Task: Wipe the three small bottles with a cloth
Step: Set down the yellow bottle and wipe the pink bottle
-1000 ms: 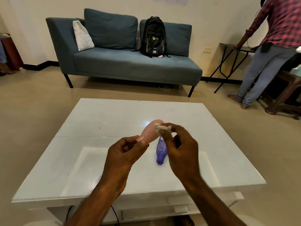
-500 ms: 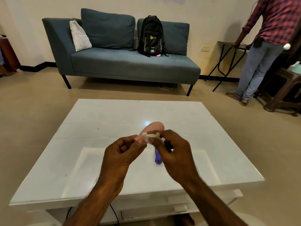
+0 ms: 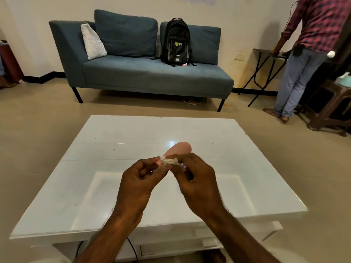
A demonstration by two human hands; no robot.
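Note:
Over the white table (image 3: 117, 141), my left hand (image 3: 140, 179) grips the cap end of a small pink bottle (image 3: 178, 148), whose rounded base points away from me. My right hand (image 3: 195, 179) pinches a small crumpled white cloth (image 3: 171, 161) and presses it on the pink bottle near the cap. Behind my right fingers only a sliver of a purple bottle (image 3: 183, 165) shows, lying on the table. A third bottle is not visible.
A blue sofa (image 3: 152, 76) with a black backpack (image 3: 177, 42) stands beyond the table. A person (image 3: 307, 54) stands at the far right beside a folding side table (image 3: 266, 52) and a wooden stool (image 3: 330, 109).
My right hand slid the cloth down the pink bottle from its middle toward the cap end near my left fingers. It now covers most of the purple bottle. The camera tilted slightly.

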